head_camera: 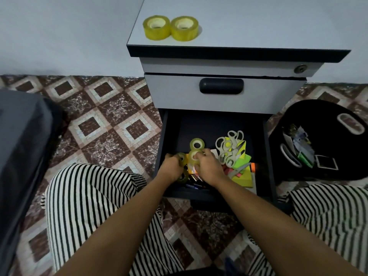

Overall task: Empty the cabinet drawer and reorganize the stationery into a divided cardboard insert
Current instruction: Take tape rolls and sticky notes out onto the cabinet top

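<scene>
Left hand [172,167] clasps left tape roll [182,158]; right hand [208,166], centre tape roll [193,156].

Rear of open drawer [215,126] lay bare: free room there. Closed upper drawer [225,92] overhung it, blocking entry from straight above. Front was crowded: tape rolls [196,144] left, scissors [229,149] and sticky notes [242,173] right. Black basket [318,136] stood close beside drawer's right wall. Cabinet top [258,22] was open right of yellow rolls [156,26].

Tape pair [170,27] at the cabinet top's [258,26] left edge; in the drawer [171,128] below, loose tape rolls [196,144] left of scissors [229,151].
</scene>
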Demonstrator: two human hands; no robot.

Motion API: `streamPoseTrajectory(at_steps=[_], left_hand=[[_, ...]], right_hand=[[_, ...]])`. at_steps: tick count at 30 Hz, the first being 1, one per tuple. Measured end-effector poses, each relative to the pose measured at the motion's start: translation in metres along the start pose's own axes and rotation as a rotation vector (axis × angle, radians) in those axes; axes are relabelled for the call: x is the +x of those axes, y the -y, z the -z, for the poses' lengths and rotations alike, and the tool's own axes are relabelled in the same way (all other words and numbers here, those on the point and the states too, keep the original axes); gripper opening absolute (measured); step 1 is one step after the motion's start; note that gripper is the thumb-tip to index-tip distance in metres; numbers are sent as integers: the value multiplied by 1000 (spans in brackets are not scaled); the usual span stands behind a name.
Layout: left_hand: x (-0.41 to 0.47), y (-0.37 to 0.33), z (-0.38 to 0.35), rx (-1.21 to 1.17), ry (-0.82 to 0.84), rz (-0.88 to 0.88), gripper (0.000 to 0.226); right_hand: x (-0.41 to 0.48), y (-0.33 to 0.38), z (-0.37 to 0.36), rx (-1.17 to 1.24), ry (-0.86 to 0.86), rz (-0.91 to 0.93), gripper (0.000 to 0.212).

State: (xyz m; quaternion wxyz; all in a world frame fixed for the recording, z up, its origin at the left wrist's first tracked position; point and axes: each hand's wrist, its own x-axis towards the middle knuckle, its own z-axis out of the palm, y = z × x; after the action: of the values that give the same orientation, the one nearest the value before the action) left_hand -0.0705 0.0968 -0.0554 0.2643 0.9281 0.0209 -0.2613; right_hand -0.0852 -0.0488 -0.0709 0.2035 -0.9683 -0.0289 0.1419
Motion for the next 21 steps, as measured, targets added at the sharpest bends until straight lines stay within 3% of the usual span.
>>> streamPoseTrajectory(at_steps=[9, 21], left_hand=[[-14, -6, 14, -152, -103, -78, 26], [-59, -57, 98, -139, -427, -465, 44]], right_hand=[[-17, -3, 17, 171, -162, 57, 30], [-42, 32, 120, 277, -516, 249, 22]])
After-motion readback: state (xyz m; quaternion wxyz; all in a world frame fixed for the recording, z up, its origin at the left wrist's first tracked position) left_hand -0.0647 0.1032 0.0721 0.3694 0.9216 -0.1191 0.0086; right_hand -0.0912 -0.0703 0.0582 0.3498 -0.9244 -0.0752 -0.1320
